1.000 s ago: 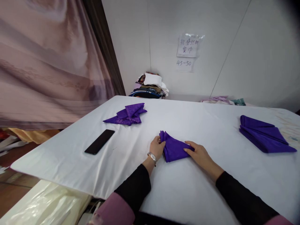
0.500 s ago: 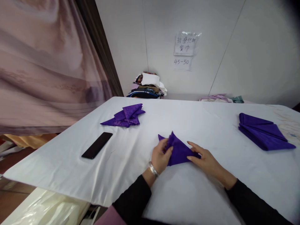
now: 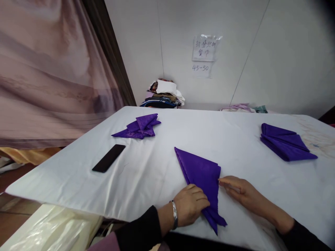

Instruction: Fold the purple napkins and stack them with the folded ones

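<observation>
white table (image 3: 243, 139) | purple cloth (image 3: 199, 167): folded, lying near table's near edge, at both hands | left hand (image 3: 191, 205): fingers curled over cloth, grip can't tell | right hand (image 3: 242, 190): fingers loosely bent, tips at cloth's right edge, hold can't tell | black phone (image 3: 109, 158): left side | silver bracelet (image 3: 174, 214): left wrist

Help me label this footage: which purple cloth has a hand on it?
The middle cloth, nearest the camera: the left hand is on it, the right hand at its edge. The left cloth and right cloth lie untouched.
</observation>
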Available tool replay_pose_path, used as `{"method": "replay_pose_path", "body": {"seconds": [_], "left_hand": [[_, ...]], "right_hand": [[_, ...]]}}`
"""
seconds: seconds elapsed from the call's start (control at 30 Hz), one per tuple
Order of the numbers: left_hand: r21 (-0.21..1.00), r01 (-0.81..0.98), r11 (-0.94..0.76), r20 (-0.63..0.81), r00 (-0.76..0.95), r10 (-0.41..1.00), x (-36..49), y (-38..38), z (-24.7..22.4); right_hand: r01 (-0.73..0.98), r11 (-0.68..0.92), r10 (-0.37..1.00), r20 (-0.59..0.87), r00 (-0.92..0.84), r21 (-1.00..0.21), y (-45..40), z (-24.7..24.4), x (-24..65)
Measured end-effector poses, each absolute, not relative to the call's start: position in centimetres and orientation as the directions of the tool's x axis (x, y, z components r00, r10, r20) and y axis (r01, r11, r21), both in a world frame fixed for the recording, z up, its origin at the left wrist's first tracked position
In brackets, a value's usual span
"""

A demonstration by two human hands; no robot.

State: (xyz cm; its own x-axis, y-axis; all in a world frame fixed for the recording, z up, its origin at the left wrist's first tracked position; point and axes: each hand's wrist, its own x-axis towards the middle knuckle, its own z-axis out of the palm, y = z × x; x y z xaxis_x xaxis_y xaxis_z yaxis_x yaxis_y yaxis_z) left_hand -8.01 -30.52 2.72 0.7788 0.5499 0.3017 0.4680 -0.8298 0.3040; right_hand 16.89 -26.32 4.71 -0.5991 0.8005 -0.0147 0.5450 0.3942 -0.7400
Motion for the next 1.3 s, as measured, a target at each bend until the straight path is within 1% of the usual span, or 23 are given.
{"method": "replay_pose_path", "body": {"seconds": [0.1,0.2,0.27,0.33,0.4,0.47,0.5,0.53,0.6,0.7,0.77,0.9,1.0,1.3], "left_hand": [[0.339,0.480,-0.809,0.305,0.757,0.578,-9.0,-30.8,2.9],[0.371,0.568,-0.735,0.328,0.660,0.676,-10.5,-30.9,2.8],[0.431,0.656,-0.620,0.359,0.506,0.784,-11.5,-30.6,2.6],[0.542,0.720,-0.434,0.335,0.288,0.897,-12.4,-30.1,2.5],[0.688,0.695,-0.207,0.211,0.081,0.974,-12.7,-29.4,2.4],[0.825,0.565,0.009,0.031,-0.060,0.998,-12.6,-28.7,2.3],[0.869,0.488,0.084,-0.044,-0.092,0.995,-12.4,-28.4,2.2],[0.898,0.418,0.137,-0.102,-0.103,0.989,-12.2,-28.0,2.2],[0.923,0.330,0.196,-0.173,-0.099,0.980,-11.7,-27.5,2.0],[0.934,0.251,0.256,-0.245,-0.075,0.967,-11.1,-26.9,1.9],[0.935,0.206,0.289,-0.282,-0.066,0.957,-10.7,-26.7,2.0],[0.932,0.158,0.326,-0.319,-0.067,0.945,-10.1,-26.5,2.2],[0.931,0.153,0.333,-0.326,-0.065,0.943,-9.6,-26.3,2.1],[0.913,0.156,0.376,-0.368,-0.076,0.927,-9.7,-26.1,2.3]], "right_hand": [[0.558,0.427,0.814,0.033,-0.581,-0.712,-26.4,4.9,15.2],[0.582,0.456,0.821,0.067,-0.566,-0.673,-27.0,5.1,12.6],[0.609,0.475,0.821,0.070,-0.567,-0.635,-27.6,5.3,10.8],[0.656,0.487,0.826,0.061,-0.560,-0.576,-28.1,5.5,9.2],[0.717,0.497,0.835,0.045,-0.549,-0.488,-28.4,5.6,7.9],[0.771,0.501,0.841,0.008,-0.541,-0.393,-28.4,5.5,7.0],[0.790,0.499,0.842,-0.016,-0.539,-0.356,-28.3,5.4,6.7],[0.804,0.495,0.844,-0.039,-0.536,-0.328,-28.3,5.3,6.5],[0.821,0.486,0.847,-0.068,-0.527,-0.301,-28.1,5.0,6.3],[0.820,0.476,0.849,-0.077,-0.523,-0.319,-27.7,4.8,6.6],[0.806,0.452,0.853,-0.081,-0.516,-0.382,-27.4,5.0,6.9],[0.736,0.395,0.863,-0.053,-0.503,-0.549,-26.8,5.8,7.5],[0.704,0.376,0.862,-0.051,-0.505,-0.602,-26.7,6.1,7.4],[0.743,0.413,0.836,-0.104,-0.539,-0.527,-28.1,5.2,6.1]]}}
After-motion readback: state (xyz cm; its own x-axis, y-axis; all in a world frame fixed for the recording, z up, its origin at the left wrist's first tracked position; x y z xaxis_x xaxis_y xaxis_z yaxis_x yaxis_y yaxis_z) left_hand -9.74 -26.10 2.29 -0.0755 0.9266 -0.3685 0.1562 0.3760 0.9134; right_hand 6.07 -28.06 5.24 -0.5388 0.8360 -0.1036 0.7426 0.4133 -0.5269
